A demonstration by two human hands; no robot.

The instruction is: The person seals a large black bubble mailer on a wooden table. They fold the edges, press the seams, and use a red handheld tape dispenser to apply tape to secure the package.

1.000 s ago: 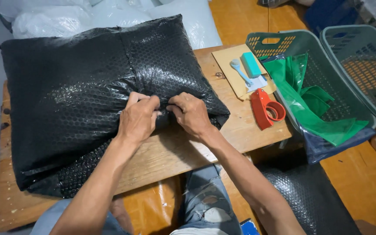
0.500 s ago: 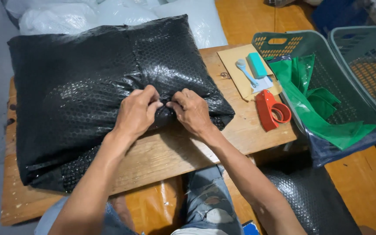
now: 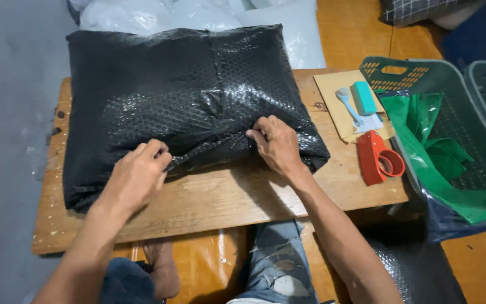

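Large black bubble-wrap parcel [image 3: 187, 95]: centre-left of frame, lying on wooden table [image 3: 226, 197]. Left hand [image 3: 136, 177]: lower left, fingers pinching the parcel's near edge. Right hand [image 3: 277, 143]: centre, fingers gripping the same fold. Red tape dispenser [image 3: 379, 159]: right, on the table.

I see a glossy black parcel [image 3: 187, 95] with a honeycomb bubble pattern on a brown wooden desk [image 3: 226, 197], a red tape dispenser [image 3: 375, 159], green bags [image 3: 434, 152] in a grey-green basket [image 3: 400, 70], and a teal block [image 3: 363, 97].
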